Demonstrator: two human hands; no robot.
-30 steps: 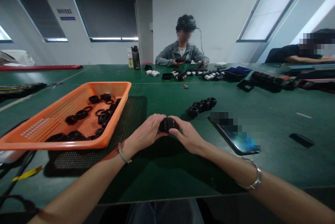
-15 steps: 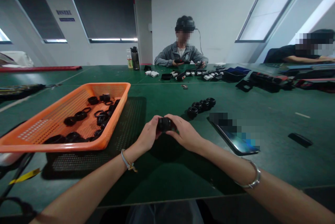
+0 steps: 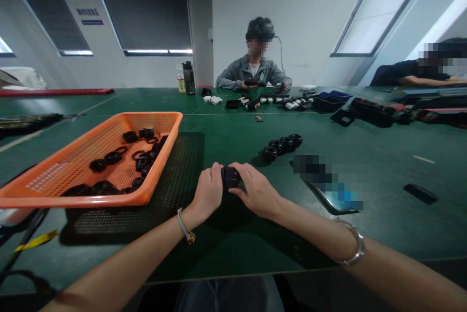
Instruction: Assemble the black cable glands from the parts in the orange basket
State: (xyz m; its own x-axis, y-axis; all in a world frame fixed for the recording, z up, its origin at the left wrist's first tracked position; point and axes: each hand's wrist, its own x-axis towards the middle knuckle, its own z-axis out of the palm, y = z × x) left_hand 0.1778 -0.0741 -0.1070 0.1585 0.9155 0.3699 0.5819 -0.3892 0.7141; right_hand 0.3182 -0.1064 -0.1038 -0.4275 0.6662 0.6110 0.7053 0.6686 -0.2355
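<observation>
Between my two hands is a black round plastic fitting [image 3: 230, 178], held just above the green table. My left hand [image 3: 208, 189] grips its left end, the fingers curled and partly hidden behind the hand. On the other end my right hand [image 3: 256, 189] closes with thumb below and fingers above. Beyond my right hand, several similar black fittings [image 3: 270, 153] stand in a slanting row. To the left an orange basket [image 3: 109, 200] holds loose black rings and fittings [image 3: 113, 157].
A phone [image 3: 328, 200] lies right of my right hand, with a small black piece [image 3: 420, 194] farther right. Across the table [image 3: 226, 132] a person [image 3: 255, 71] handles dark parts behind small boxes [image 3: 292, 103]. Bottles [image 3: 188, 78] stand at the back.
My left hand has turned about the fitting, its back now more toward me and its bracelet shifted. My right hand keeps its hold on the fitting.
</observation>
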